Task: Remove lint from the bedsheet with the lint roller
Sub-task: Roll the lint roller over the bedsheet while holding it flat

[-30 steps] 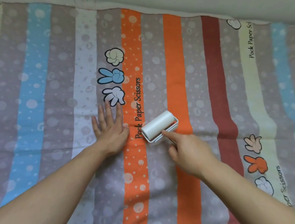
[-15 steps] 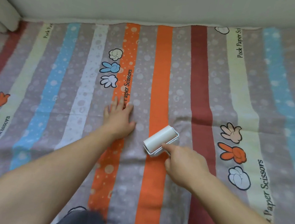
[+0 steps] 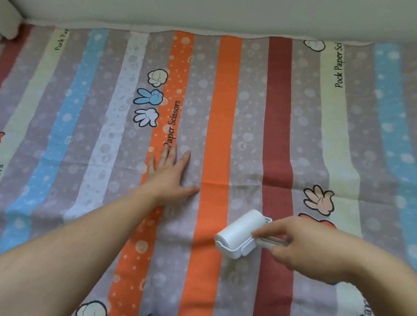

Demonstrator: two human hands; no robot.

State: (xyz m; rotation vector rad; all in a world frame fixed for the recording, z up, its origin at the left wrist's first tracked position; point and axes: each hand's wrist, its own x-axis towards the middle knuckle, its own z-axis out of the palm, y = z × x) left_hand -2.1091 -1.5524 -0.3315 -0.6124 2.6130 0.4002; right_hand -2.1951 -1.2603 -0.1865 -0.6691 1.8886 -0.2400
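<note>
Lint roller (image 3: 241,231) moved right onto a fresh stripe.
Right hand (image 3: 312,250) clamped on its handle; the roller is now off the orange band, on grey beside dark red. Left hand (image 3: 169,177), fingers spread flat, pins the bedsheet (image 3: 221,109) beyond. Open sheet runs to its far edge at the wall (image 3: 214,6).

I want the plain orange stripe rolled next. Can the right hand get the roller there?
Probably yes: the right hand grips the lint roller right by the orange stripe; the left hand lies flat farther up, beside it.
</note>
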